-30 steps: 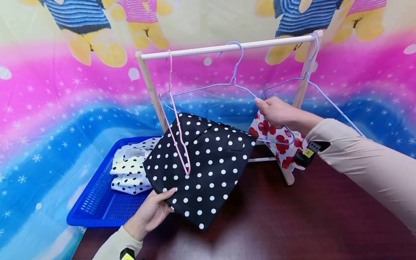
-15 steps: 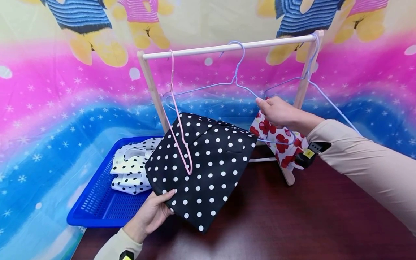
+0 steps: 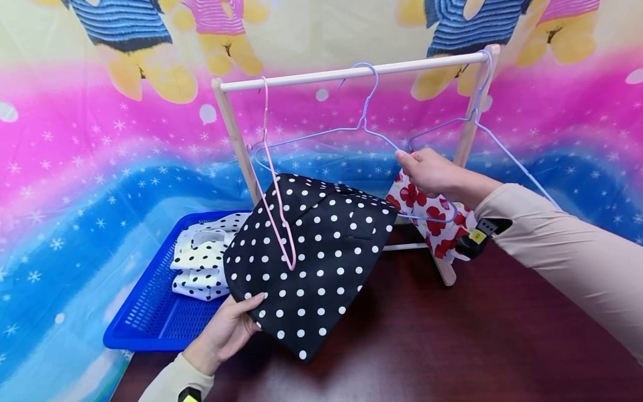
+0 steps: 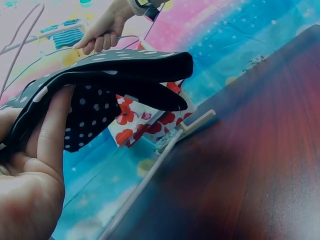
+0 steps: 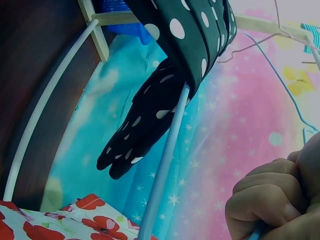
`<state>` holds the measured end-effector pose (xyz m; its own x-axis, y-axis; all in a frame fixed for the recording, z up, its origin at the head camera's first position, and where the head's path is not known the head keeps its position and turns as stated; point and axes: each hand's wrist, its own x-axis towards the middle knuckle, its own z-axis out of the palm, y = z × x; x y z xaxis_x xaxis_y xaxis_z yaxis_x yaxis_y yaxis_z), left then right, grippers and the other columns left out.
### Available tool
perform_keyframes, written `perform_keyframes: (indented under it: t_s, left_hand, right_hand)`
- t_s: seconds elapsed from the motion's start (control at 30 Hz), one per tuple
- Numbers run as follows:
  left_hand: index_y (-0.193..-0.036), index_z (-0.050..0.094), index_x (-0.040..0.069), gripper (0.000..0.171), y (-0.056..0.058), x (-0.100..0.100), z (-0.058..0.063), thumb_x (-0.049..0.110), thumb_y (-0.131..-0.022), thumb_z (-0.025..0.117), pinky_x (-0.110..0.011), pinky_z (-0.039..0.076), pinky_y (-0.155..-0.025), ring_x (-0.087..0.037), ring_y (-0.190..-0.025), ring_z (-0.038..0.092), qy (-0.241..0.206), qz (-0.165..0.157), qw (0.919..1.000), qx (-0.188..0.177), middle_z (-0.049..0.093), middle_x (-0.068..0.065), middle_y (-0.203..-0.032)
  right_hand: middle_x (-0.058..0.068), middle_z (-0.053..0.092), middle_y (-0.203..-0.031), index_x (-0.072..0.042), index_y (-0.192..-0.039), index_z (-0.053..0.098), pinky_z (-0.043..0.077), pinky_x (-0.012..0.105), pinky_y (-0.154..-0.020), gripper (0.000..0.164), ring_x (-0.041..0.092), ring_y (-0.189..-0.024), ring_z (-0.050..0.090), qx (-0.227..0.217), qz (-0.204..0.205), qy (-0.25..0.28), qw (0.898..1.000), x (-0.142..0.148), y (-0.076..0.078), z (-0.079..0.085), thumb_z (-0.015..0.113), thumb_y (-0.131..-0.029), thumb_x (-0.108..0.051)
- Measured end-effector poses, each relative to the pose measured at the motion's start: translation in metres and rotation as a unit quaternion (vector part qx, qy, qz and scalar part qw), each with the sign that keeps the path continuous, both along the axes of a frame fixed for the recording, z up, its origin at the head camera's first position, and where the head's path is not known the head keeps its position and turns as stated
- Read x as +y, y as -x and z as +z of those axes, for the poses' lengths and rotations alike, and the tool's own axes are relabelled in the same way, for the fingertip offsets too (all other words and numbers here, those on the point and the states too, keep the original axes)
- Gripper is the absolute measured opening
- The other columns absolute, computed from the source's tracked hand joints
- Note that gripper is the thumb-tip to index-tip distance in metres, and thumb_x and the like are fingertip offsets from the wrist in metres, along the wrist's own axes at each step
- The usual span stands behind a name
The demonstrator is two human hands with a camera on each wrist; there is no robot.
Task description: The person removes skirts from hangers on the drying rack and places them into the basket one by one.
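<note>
A folded black cloth with white dots [image 3: 321, 262] hangs over the bottom bar of a blue wire hanger [image 3: 363, 114], whose hook is over the rack's rail. My left hand [image 3: 223, 332] pinches the cloth's lower left edge, thumb on top and fingers underneath. In the left wrist view the cloth's layers [image 4: 135, 70] gape apart beyond those fingers. My right hand [image 3: 432, 173] grips the right shoulder of the hanger. From the right wrist, the bar [image 5: 167, 155] runs into the fold of the cloth. A pink hanger [image 3: 266, 114] overlaps the cloth's left part.
The wooden rack's rail [image 3: 311, 77] spans the back. A red-flowered cloth [image 3: 412, 198] hangs at the right, beneath another blue hanger [image 3: 512, 157]. On the left, a blue basket [image 3: 118, 335] holds a white cloth with black dots [image 3: 198, 259]. The table [image 3: 502, 335] is dark red-brown.
My left hand has shifted slightly left and down, drawing the black cloth's lower corner leftward with it. The right hand keeps its grip on the hanger, nearly still.
</note>
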<state>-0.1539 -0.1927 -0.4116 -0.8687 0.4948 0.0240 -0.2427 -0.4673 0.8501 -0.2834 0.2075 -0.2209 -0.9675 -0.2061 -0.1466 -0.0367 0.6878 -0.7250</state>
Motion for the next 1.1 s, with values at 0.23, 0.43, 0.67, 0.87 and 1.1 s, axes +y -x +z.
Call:
perform_keyframes:
  t_s: [0.23, 0.43, 0.67, 0.87, 1.1]
  left_hand:
    - [-0.119, 0.053, 0.020, 0.023, 0.001, -0.006, 0.001, 0.005, -0.107, 0.041, -0.017, 0.053, -0.063, -0.003, -0.085, 0.070, 0.021, 0.010, 0.9997, 0.005, 0.074, 0.008, -0.104]
    - [-0.125, 0.051, 0.018, 0.027, 0.002, -0.011, 0.003, 0.003, -0.107, 0.038, -0.023, 0.059, -0.074, -0.007, -0.096, 0.072, 0.006, 0.002, 0.9999, 0.011, 0.073, 0.005, -0.112]
    - [-0.124, 0.054, 0.018, 0.029, 0.002, -0.014, 0.002, 0.002, -0.107, 0.037, -0.021, 0.058, -0.073, -0.006, -0.097, 0.072, -0.005, -0.007, 0.9999, 0.011, 0.073, 0.005, -0.113]
    - [-0.123, 0.052, 0.019, 0.026, 0.001, -0.015, 0.000, 0.003, -0.107, 0.039, -0.018, 0.055, -0.066, -0.004, -0.090, 0.071, -0.003, -0.007, 0.9999, 0.014, 0.073, 0.006, -0.110]
    - [-0.122, 0.054, 0.017, 0.028, -0.003, -0.015, -0.002, 0.002, -0.107, 0.036, -0.020, 0.058, -0.073, -0.005, -0.095, 0.072, -0.009, -0.009, 0.9999, 0.010, 0.074, 0.006, -0.111]
  right_hand:
    - [-0.003, 0.034, -0.057, -0.011, -0.079, 0.040, 0.031, 0.027, -0.045, 0.055, 0.014, -0.045, 0.032, 0.005, -0.003, -0.003, 1.000, 0.001, 0.001, 0.000, 0.028, -0.107, -0.056]
    - [-0.003, 0.034, -0.057, -0.010, -0.080, 0.041, 0.032, 0.027, -0.045, 0.055, 0.014, -0.045, 0.033, 0.008, -0.001, -0.004, 1.000, 0.002, 0.003, -0.001, 0.028, -0.107, -0.056]
    - [-0.003, 0.033, -0.056, -0.009, -0.080, 0.040, 0.032, 0.027, -0.045, 0.056, 0.014, -0.045, 0.032, 0.002, -0.006, -0.003, 1.000, 0.003, 0.004, -0.001, 0.027, -0.107, -0.056]
    - [-0.004, 0.033, -0.056, -0.010, -0.080, 0.040, 0.031, 0.026, -0.044, 0.056, 0.013, -0.045, 0.032, -0.001, -0.005, 0.001, 1.000, 0.002, 0.005, -0.001, 0.027, -0.107, -0.057]
    - [-0.005, 0.031, -0.055, -0.012, -0.077, 0.038, 0.029, 0.026, -0.044, 0.056, 0.012, -0.044, 0.029, -0.003, -0.007, 0.012, 1.000, 0.003, 0.004, -0.001, 0.026, -0.106, -0.058]
